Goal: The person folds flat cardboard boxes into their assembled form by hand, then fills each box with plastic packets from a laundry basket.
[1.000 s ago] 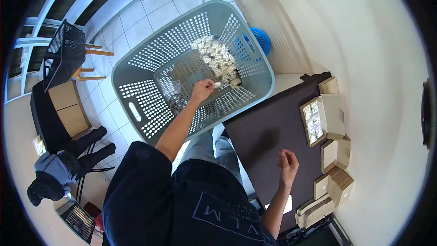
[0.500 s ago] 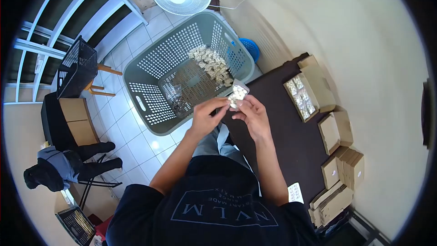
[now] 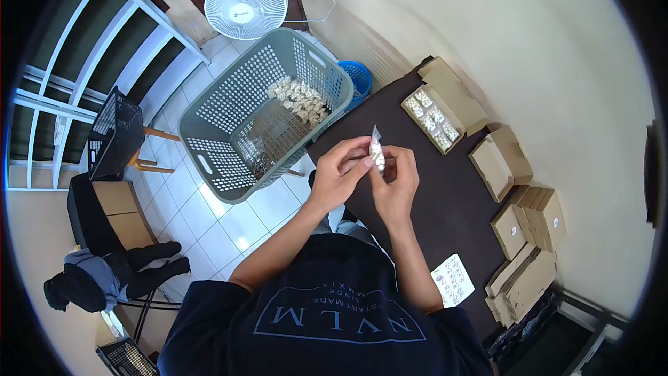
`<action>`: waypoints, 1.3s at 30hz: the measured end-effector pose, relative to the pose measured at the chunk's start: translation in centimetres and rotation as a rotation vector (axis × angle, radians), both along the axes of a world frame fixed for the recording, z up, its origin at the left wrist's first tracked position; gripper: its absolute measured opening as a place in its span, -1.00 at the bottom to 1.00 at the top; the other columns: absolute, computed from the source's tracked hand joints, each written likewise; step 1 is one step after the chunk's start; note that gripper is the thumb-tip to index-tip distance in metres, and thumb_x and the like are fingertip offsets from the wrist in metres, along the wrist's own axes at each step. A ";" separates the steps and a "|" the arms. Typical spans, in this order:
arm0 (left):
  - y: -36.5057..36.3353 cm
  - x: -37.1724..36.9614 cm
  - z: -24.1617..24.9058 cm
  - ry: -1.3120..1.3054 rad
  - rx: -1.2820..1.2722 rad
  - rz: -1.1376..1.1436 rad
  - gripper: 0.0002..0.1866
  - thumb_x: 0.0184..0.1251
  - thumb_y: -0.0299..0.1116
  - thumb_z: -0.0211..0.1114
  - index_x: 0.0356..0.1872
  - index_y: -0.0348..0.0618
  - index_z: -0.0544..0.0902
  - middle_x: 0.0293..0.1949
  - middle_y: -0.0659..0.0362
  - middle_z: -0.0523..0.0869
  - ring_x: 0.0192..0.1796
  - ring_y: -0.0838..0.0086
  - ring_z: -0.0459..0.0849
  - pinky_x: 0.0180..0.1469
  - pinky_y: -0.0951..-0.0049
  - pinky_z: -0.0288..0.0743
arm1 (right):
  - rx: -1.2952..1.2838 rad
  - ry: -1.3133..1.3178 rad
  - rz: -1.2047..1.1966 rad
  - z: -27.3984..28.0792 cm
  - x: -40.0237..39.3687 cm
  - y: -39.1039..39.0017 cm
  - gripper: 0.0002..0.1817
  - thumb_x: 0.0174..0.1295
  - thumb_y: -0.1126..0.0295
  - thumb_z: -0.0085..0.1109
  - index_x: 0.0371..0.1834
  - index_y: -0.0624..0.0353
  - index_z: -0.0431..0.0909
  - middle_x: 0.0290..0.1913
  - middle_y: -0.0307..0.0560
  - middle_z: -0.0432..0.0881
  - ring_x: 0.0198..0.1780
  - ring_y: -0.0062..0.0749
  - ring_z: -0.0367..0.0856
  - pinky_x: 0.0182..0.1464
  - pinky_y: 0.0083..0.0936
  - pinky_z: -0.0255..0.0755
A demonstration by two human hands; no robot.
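Observation:
Between both hands is a small clear bag of white pieces [image 3: 376,156], held upright over the edge of the dark table [image 3: 417,202]. My left hand [image 3: 342,170] pinches its left side with thumb and fingers. On the right side, the fingers of my right hand [image 3: 395,181] are closed on the same bag. Beyond my left hand stands a large grey-green basket [image 3: 229,90], with a heap of small cream packets [image 3: 299,99] inside and some clear plastic near its lower end.
An open carton of white packets [image 3: 433,120], an empty open carton [image 3: 497,163], stacked boxes [image 3: 543,219] and a sticker sheet [image 3: 452,280] lie on the table. A fan [image 3: 245,5], blue basket [image 3: 356,78] and black crate [image 3: 115,136] stand beyond. Another person [image 3: 90,278] is at far left.
The view has shifted toward the table, so the basket appears further left. Both hands have moved from beside the basket's rim to over the table edge, and the bag is now turned narrower and upright.

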State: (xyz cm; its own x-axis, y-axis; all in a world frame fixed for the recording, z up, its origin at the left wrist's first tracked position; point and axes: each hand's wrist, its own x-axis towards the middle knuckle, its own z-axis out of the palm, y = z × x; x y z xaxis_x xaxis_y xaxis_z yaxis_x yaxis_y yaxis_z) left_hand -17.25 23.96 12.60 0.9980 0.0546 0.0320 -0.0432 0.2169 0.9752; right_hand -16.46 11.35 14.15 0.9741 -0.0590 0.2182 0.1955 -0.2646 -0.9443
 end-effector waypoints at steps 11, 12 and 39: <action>-0.4 -0.5 0.1 -0.055 0.065 0.040 -0.86 0.40 -0.52 0.24 -0.13 -0.37 0.66 -0.20 0.19 0.67 -0.23 0.64 0.60 -0.17 0.62 0.45 | 0.307 0.072 0.012 0.3 -1.8 -2.1 -0.80 0.18 0.59 0.33 -0.14 0.32 0.60 -0.27 -0.18 0.59 -0.46 -0.72 0.49 -0.48 -0.74 0.35; -0.2 -0.8 0.5 -0.070 0.112 -0.022 -0.87 0.38 -0.55 0.25 -0.14 -0.38 0.66 -0.23 0.18 0.66 -0.19 0.63 0.60 -0.17 0.62 0.46 | 0.382 0.180 0.101 0.1 -1.8 -2.8 -0.83 0.18 0.59 0.32 -0.16 0.33 0.60 -0.30 -0.18 0.58 -0.49 -0.72 0.48 -0.50 -0.75 0.33; 0.4 -4.3 -1.0 0.012 0.508 -0.126 -0.85 0.33 -0.51 0.21 -0.44 -0.35 0.54 -0.57 0.18 0.49 -0.51 0.61 0.39 -0.46 0.53 0.22 | 0.152 0.344 0.550 -2.9 -2.7 -3.9 -0.81 0.25 0.44 0.11 -0.43 0.36 0.45 -0.53 -0.02 0.46 -0.49 -0.44 0.43 -0.42 -0.40 0.30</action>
State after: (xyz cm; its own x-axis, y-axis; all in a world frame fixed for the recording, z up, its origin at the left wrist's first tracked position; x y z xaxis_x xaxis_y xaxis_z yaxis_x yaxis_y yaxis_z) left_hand -21.59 24.37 11.64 0.9963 -0.0851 0.0120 -0.0355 -0.2808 0.9591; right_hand -19.16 7.40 11.30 0.8837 0.4608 -0.0821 -0.0555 -0.0710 -0.9959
